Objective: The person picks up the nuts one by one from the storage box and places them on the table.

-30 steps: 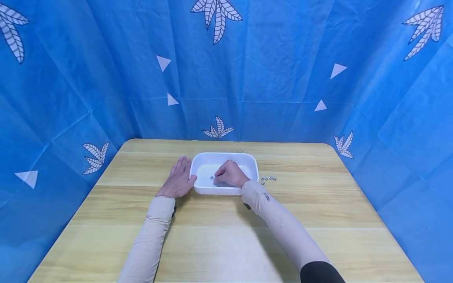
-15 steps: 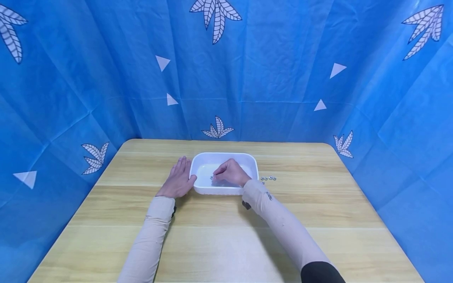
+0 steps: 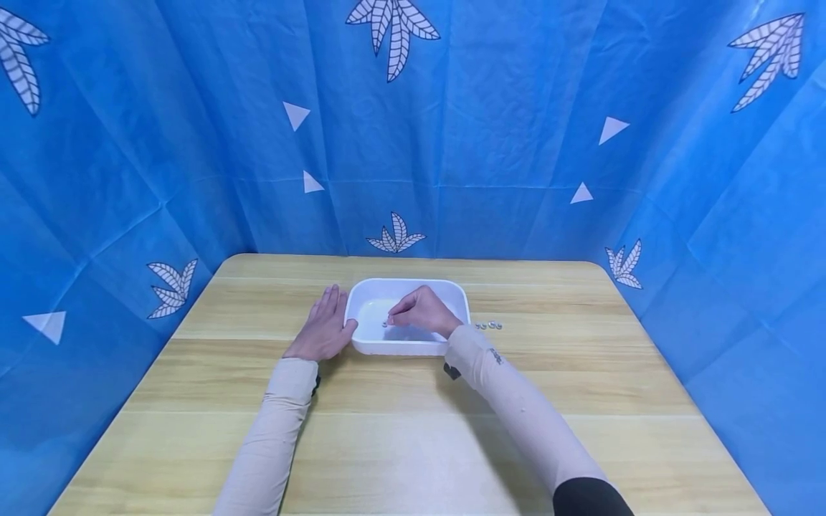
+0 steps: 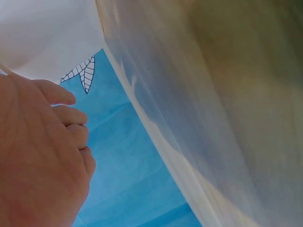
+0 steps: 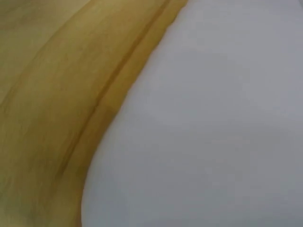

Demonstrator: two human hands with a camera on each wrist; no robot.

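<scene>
Blue cloth (image 3: 516, 129) hangs behind the table (image 3: 581, 387) and along its left and right sides; it is creased and softly folded from top to bottom; white leaves (image 3: 398, 50) with dark outlines and plain pale triangles (image 3: 295, 116) dot it; the table has a light wood-grain top, banded from side to side, with rounded far corners; a pale sheen (image 3: 406, 459) brightens its near middle.

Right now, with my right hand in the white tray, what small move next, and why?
Probably ease your right hand open low in the white tray: it looks pinched beside a small metal piece there, and may hold another, though that's too small to tell.
</scene>
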